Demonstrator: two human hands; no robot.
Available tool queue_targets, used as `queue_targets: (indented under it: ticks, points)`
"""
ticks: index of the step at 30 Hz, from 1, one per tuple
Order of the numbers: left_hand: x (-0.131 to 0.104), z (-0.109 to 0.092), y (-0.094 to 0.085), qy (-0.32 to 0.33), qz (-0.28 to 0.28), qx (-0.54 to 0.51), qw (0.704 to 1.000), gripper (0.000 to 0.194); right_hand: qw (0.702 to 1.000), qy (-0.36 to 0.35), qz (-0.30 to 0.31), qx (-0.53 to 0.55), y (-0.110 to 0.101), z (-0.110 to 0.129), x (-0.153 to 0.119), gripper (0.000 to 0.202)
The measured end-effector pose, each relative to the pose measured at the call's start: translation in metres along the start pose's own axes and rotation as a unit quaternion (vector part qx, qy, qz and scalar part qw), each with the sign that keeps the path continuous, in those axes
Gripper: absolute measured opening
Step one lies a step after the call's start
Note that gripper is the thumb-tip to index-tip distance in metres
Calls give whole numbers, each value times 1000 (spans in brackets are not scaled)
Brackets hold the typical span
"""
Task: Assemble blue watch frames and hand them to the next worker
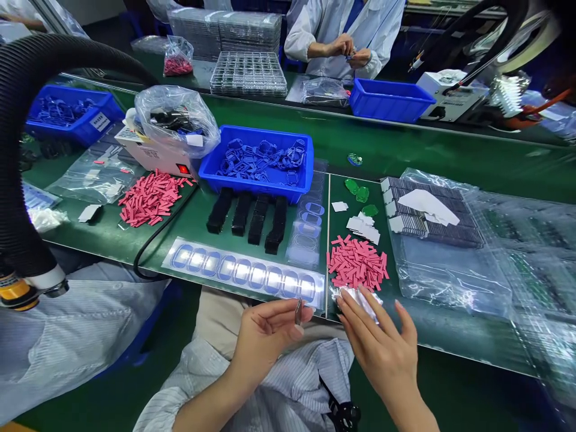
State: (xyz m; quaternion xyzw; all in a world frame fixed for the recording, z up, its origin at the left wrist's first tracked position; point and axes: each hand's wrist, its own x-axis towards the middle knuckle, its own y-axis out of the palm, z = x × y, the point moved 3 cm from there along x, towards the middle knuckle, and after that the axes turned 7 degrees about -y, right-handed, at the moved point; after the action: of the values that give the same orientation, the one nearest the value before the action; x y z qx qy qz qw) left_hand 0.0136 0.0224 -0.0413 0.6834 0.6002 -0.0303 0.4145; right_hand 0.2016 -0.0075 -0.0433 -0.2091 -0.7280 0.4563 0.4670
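My left hand [270,330] is closed in a pinch just in front of the table edge. Between thumb and fingers stands a small thin dark piece [299,312], seen edge-on; its kind cannot be made out. My right hand [382,348] lies palm down with fingers stretched, its fingertips over a crumpled shiny white wrapping [369,303]. Just beyond those fingertips is a heap of pink strips [357,264]. Near my left hand lies a clear sheet [279,282] with a row of blue-rimmed oval stickers.
Behind the sheet are stacks of black parts [258,219] and a blue bin [256,180] of blue frames. Green pieces [361,194] and white slips [362,228] lie beyond the strips. Bagged grey parts [432,210] sit right. A black hose [27,120] arches left. A co-worker [344,36] works opposite.
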Motion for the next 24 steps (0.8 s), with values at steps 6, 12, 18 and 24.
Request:
queue_targets:
  ticks: [6,12,18,24]
  points:
    - [1,-5,1,-17,75,3,997,80,954,34,-48,295,-12,5,22,38]
    - [-5,-6,1,-228,258,61,937,94,798,-3,20,602,-20,14,66,39]
    - [0,-11,-14,-234,219,102,942,69,775,-1,14,631,-20,9,82,28]
    - [19,-39,-18,-144,175,238,945,67,874,87,-135,458,10,-29,55,29]
